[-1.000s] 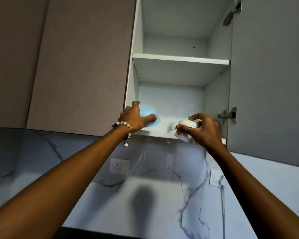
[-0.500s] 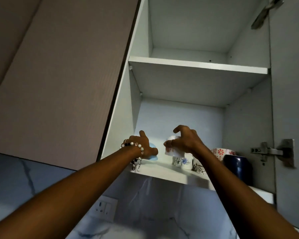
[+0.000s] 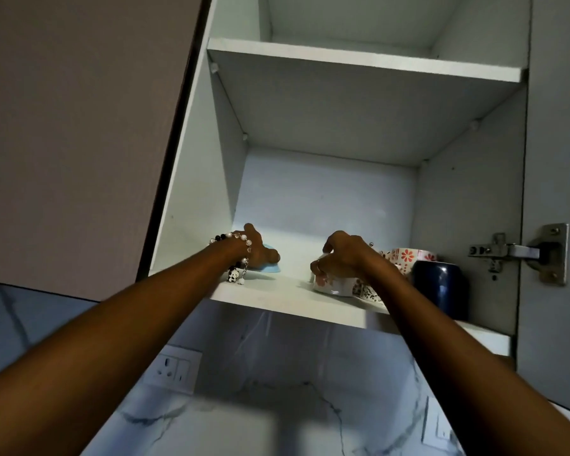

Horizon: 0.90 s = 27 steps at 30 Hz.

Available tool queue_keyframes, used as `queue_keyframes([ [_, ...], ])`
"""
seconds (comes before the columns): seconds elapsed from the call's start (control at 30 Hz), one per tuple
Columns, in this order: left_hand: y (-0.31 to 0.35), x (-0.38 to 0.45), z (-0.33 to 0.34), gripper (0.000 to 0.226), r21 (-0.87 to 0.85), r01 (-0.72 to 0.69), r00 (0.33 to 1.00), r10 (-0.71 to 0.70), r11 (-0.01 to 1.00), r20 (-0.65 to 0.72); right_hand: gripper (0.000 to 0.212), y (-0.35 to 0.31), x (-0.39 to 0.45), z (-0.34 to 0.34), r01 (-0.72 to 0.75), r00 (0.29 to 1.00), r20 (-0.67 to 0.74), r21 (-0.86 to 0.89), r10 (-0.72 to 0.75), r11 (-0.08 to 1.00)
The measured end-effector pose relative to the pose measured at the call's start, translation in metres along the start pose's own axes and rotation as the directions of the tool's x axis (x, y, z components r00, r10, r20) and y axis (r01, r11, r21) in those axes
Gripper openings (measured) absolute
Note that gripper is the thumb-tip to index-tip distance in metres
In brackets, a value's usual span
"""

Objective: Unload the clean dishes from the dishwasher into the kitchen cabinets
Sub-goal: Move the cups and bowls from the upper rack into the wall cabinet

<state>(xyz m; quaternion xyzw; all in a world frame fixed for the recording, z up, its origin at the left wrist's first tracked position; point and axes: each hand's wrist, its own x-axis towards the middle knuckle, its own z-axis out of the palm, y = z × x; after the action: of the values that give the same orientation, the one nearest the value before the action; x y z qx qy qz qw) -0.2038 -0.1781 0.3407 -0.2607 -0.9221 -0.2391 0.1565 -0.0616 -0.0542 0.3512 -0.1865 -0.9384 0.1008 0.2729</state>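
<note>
Both arms reach up into an open white wall cabinet. My left hand [image 3: 259, 250], with a bead bracelet at the wrist, rests over a light blue bowl [image 3: 270, 268] that lies upside down on the bottom shelf [image 3: 277, 296]. My right hand [image 3: 346, 260] grips a white cup with a floral print [image 3: 331, 284], which sits low on the same shelf next to other patterned cups. Most of the blue bowl and the top of the white cup are hidden by my hands.
A cup with red flowers [image 3: 408, 255] and a dark blue mug [image 3: 441, 287] stand at the shelf's right. The upper shelf [image 3: 359, 59] is bare. The open door with its hinge [image 3: 520, 251] is at the right, a closed door [image 3: 79, 126] at the left. Below are marble wall and sockets [image 3: 173, 368].
The view has come closer and tilted up. My right hand has lowered the white cup onto the shelf beside the patterned cups. My left hand pushed the blue bowl further in.
</note>
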Motion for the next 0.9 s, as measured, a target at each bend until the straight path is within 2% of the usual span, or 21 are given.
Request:
queue_keyframes([
  [0.2,-0.005,0.009,0.004,0.084,0.031,0.01,0.998,-0.011,0.999,0.057,0.039,0.004,0.012,0.01,-0.017,1.0,-0.002,-0.165,0.017,0.986],
  [0.37,-0.007,0.018,0.005,0.089,0.079,-0.009,0.992,-0.001,0.997,0.129,0.017,-0.015,0.013,0.012,0.059,0.98,-0.156,-0.364,-0.123,0.93],
  [0.43,-0.012,0.025,0.008,0.089,0.103,-0.025,0.988,0.009,0.994,0.152,0.02,-0.026,0.014,0.014,0.125,0.97,-0.148,-0.371,-0.192,0.92],
  [0.53,-0.019,0.035,0.012,0.085,0.137,-0.043,0.986,0.02,0.99,0.163,0.036,-0.039,0.019,0.018,0.202,0.972,-0.059,-0.29,-0.228,0.936],
  [0.63,-0.021,0.039,0.013,0.08,0.2,-0.073,0.994,0.054,0.977,0.098,0.039,-0.043,0.026,0.025,0.255,0.965,-0.001,-0.249,-0.263,0.935],
  [0.8,-0.012,0.032,0.004,0.065,0.307,-0.087,0.968,0.153,0.948,-0.197,0.027,-0.043,0.033,0.043,0.288,0.955,-0.001,-0.248,-0.297,0.925],
  [0.9,-0.02,0.035,0.003,0.043,0.224,-0.085,0.978,0.125,0.971,-0.169,0.022,-0.039,0.037,0.046,0.292,0.955,0.014,-0.216,-0.296,0.932],
])
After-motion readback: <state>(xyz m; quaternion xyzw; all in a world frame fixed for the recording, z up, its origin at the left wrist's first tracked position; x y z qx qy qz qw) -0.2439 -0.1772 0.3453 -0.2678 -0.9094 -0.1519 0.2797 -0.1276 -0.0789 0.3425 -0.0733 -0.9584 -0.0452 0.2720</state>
